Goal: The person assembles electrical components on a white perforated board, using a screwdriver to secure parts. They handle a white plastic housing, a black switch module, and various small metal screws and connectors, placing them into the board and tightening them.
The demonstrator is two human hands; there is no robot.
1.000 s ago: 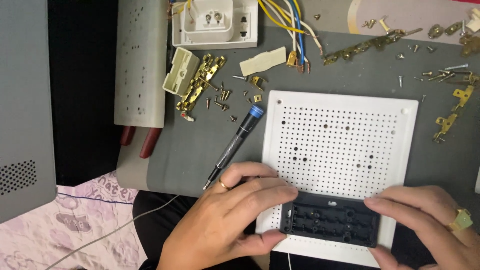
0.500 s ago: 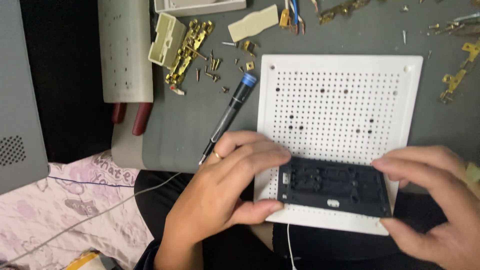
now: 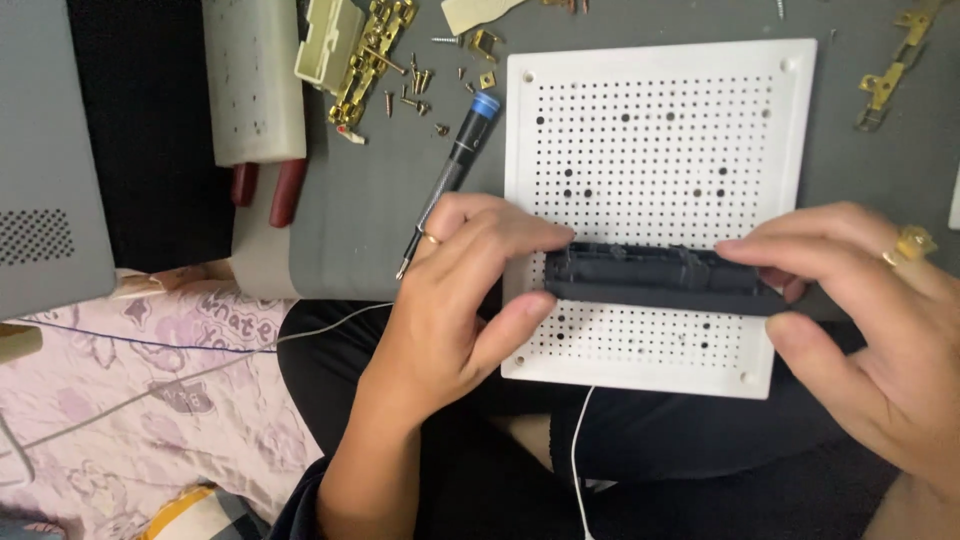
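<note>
A long black plastic housing is held on edge above the white perforated board. My left hand grips its left end between thumb and fingers; a ring sits on one finger. My right hand, with a gold ring, pinches the right end. The housing hides a strip of the board's holes. A dark screwdriver with a blue cap lies on the grey mat just left of the board, beside my left hand.
Brass contacts and small screws lie scattered at the mat's top, with a cream plastic part and a white block. More brass pieces sit top right. A grey box stands at left; patterned fabric lies below.
The black housing has been lifted and turned from lying flat on the board to standing on its edge. The view shifted down and closer.
</note>
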